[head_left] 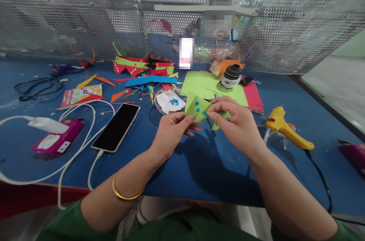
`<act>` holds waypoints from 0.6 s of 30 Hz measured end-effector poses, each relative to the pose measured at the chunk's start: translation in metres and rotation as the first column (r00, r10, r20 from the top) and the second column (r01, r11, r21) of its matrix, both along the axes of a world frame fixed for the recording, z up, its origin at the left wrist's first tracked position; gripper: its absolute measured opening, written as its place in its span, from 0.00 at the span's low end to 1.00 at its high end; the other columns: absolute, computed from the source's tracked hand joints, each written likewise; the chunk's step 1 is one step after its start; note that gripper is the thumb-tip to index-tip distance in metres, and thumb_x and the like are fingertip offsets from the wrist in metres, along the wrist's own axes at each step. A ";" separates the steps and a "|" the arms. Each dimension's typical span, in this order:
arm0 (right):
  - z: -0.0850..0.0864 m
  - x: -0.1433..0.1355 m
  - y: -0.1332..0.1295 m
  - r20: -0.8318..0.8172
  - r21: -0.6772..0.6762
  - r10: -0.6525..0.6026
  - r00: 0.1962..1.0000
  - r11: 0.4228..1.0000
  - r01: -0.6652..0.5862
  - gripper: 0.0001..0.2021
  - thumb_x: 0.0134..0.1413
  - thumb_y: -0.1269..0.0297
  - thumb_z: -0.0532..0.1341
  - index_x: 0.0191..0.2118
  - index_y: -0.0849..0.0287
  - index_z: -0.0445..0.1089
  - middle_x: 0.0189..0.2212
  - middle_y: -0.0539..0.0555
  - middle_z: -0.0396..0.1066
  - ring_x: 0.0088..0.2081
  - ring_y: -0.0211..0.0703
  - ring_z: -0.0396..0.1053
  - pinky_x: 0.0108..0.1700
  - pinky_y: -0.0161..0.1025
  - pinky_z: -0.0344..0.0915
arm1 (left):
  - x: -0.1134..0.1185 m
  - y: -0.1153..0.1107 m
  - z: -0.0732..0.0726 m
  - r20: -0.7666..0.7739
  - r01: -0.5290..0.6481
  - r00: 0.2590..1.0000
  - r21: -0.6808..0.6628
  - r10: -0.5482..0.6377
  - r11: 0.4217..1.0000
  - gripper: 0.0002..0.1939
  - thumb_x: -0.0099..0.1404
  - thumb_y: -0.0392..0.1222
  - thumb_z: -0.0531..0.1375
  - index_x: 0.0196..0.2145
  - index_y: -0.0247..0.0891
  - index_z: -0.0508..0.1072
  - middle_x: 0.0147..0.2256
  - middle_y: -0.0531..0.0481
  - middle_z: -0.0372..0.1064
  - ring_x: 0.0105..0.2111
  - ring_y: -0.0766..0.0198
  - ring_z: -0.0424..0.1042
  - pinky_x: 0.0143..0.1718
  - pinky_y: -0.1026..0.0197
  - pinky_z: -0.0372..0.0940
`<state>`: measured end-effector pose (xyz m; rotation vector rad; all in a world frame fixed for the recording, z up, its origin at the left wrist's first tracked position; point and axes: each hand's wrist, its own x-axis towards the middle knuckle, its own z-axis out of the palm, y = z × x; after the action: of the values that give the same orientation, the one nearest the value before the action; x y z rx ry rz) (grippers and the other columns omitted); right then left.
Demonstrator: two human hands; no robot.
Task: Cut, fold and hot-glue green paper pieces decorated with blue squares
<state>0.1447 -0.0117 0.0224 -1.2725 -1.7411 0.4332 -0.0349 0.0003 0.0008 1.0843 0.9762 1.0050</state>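
My left hand pinches a light green paper piece dotted with small blue squares, thumb in front and fingers behind. At the same paper's right side, my right hand is closed, thumb and forefinger pressed together beside a blue square. More green paper with blue marks shows beneath the right hand; its full shape is hidden. Just left of the paper, a round clear dish holds a white sheet with small blue bits. A dark, thin item by the right fingers is mostly covered.
Green sheets lie behind my hands, with a black cone wound in white string on them. A yellow glue gun rests at right. Left are a phone, white cable, purple power strip, paper scraps and red-green paper masks.
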 end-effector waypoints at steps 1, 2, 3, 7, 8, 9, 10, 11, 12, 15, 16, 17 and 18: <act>-0.002 -0.001 0.000 0.023 0.037 -0.002 1.000 0.999 0.002 0.05 0.57 0.65 0.61 0.30 0.55 0.71 0.39 0.55 0.75 0.48 0.51 0.72 0.52 0.53 0.65 | 0.000 0.000 0.000 -0.002 -0.006 1.000 -0.007 0.006 1.000 0.14 0.58 0.51 0.69 0.31 0.35 0.80 0.29 0.46 0.79 0.28 0.61 0.78 0.26 0.65 0.68; -0.003 -0.002 0.000 0.046 0.066 -0.004 0.999 0.998 0.001 0.05 0.58 0.65 0.61 0.31 0.55 0.71 0.42 0.57 0.74 0.52 0.53 0.71 0.54 0.56 0.64 | 0.000 0.000 -0.001 -0.001 -0.010 1.000 -0.011 0.010 1.000 0.14 0.57 0.51 0.69 0.31 0.36 0.80 0.29 0.46 0.80 0.29 0.60 0.79 0.26 0.64 0.69; -0.004 -0.003 0.000 0.066 0.089 -0.004 0.998 0.996 -0.002 0.05 0.58 0.66 0.61 0.31 0.54 0.72 0.45 0.57 0.74 0.54 0.54 0.70 0.56 0.58 0.63 | 0.000 0.000 -0.001 0.002 -0.010 1.000 -0.013 0.010 1.000 0.14 0.57 0.51 0.69 0.31 0.36 0.80 0.30 0.46 0.80 0.29 0.60 0.79 0.26 0.64 0.69; -0.006 -0.007 -0.002 0.126 0.148 -0.006 0.992 0.989 -0.012 0.04 0.57 0.67 0.61 0.31 0.54 0.71 0.49 0.58 0.73 0.59 0.57 0.66 0.58 0.62 0.62 | 0.000 0.000 -0.001 0.026 0.004 1.000 -0.029 -0.003 1.000 0.15 0.56 0.52 0.69 0.31 0.36 0.80 0.32 0.45 0.81 0.29 0.61 0.79 0.26 0.65 0.68; -0.006 -0.008 -0.002 0.135 0.152 -0.008 0.991 0.988 -0.013 0.04 0.57 0.68 0.62 0.31 0.54 0.71 0.49 0.59 0.72 0.60 0.57 0.66 0.59 0.62 0.61 | 0.000 0.000 0.000 0.031 0.006 0.999 -0.034 -0.005 0.999 0.16 0.56 0.53 0.69 0.31 0.36 0.80 0.32 0.45 0.81 0.29 0.61 0.79 0.25 0.65 0.68; -0.006 -0.009 -0.002 0.142 0.152 -0.011 0.990 0.988 -0.011 0.04 0.57 0.68 0.62 0.31 0.54 0.71 0.49 0.59 0.72 0.60 0.57 0.66 0.59 0.63 0.61 | -0.001 0.000 0.000 0.035 0.010 0.999 -0.037 -0.008 0.999 0.16 0.56 0.53 0.69 0.31 0.35 0.80 0.32 0.45 0.81 0.29 0.61 0.79 0.25 0.65 0.68; -0.007 -0.010 -0.002 0.148 0.154 -0.015 0.989 0.988 -0.008 0.04 0.57 0.68 0.62 0.32 0.54 0.71 0.49 0.59 0.72 0.60 0.57 0.66 0.60 0.63 0.60 | -0.001 0.000 0.000 0.038 0.013 0.999 -0.036 -0.012 0.999 0.17 0.56 0.54 0.69 0.31 0.35 0.80 0.32 0.45 0.81 0.29 0.60 0.79 0.25 0.65 0.68; -0.007 -0.010 -0.002 0.153 0.160 -0.019 0.988 0.987 -0.005 0.04 0.57 0.68 0.62 0.32 0.54 0.71 0.49 0.59 0.72 0.60 0.58 0.66 0.60 0.64 0.60 | -0.001 0.001 0.000 0.040 0.017 0.999 -0.034 -0.015 0.999 0.17 0.56 0.54 0.69 0.31 0.35 0.80 0.31 0.45 0.80 0.29 0.60 0.79 0.25 0.65 0.68; -0.008 -0.010 -0.002 0.158 0.168 -0.024 0.987 0.986 -0.003 0.03 0.57 0.68 0.62 0.32 0.54 0.71 0.48 0.59 0.72 0.60 0.58 0.66 0.60 0.65 0.59 | -0.001 0.001 0.001 0.044 0.019 0.999 -0.032 -0.017 0.999 0.17 0.56 0.54 0.69 0.31 0.35 0.80 0.31 0.45 0.80 0.29 0.60 0.79 0.25 0.65 0.68; -0.011 -0.011 -0.002 0.181 0.197 -0.040 0.983 0.980 0.004 0.03 0.57 0.68 0.62 0.32 0.54 0.71 0.47 0.59 0.72 0.59 0.57 0.67 0.61 0.65 0.57 | -0.001 0.000 0.001 0.054 0.020 0.998 -0.026 -0.019 0.999 0.16 0.56 0.52 0.70 0.31 0.34 0.80 0.31 0.45 0.80 0.29 0.60 0.79 0.25 0.65 0.68; -0.012 -0.011 -0.002 0.191 0.203 -0.047 0.980 0.979 0.007 0.03 0.57 0.68 0.62 0.32 0.54 0.71 0.47 0.59 0.72 0.59 0.57 0.67 0.62 0.65 0.56 | -0.001 0.000 0.001 0.053 0.017 0.998 -0.025 -0.016 1.000 0.16 0.56 0.52 0.70 0.31 0.34 0.80 0.30 0.45 0.80 0.29 0.60 0.79 0.25 0.65 0.68; -0.012 -0.011 -0.002 0.200 0.209 -0.055 0.978 0.978 0.012 0.03 0.57 0.68 0.62 0.32 0.54 0.71 0.47 0.59 0.72 0.58 0.56 0.67 0.63 0.65 0.55 | -0.001 0.000 0.001 0.049 0.013 0.999 -0.024 -0.012 1.000 0.15 0.56 0.51 0.70 0.31 0.34 0.80 0.30 0.45 0.80 0.29 0.60 0.79 0.25 0.65 0.68; -0.013 -0.011 -0.002 0.208 0.214 -0.062 0.976 0.977 0.017 0.03 0.57 0.68 0.62 0.32 0.53 0.71 0.46 0.58 0.72 0.58 0.56 0.67 0.63 0.65 0.55 | -0.001 -0.001 0.001 0.045 0.010 0.999 -0.022 -0.009 1.000 0.15 0.55 0.51 0.70 0.31 0.35 0.80 0.30 0.46 0.79 0.29 0.60 0.79 0.25 0.65 0.68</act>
<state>0.1341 -0.0136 0.0097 -1.2331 -1.8811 0.0854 -0.0354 -0.0005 0.0014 1.0426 0.9430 1.0044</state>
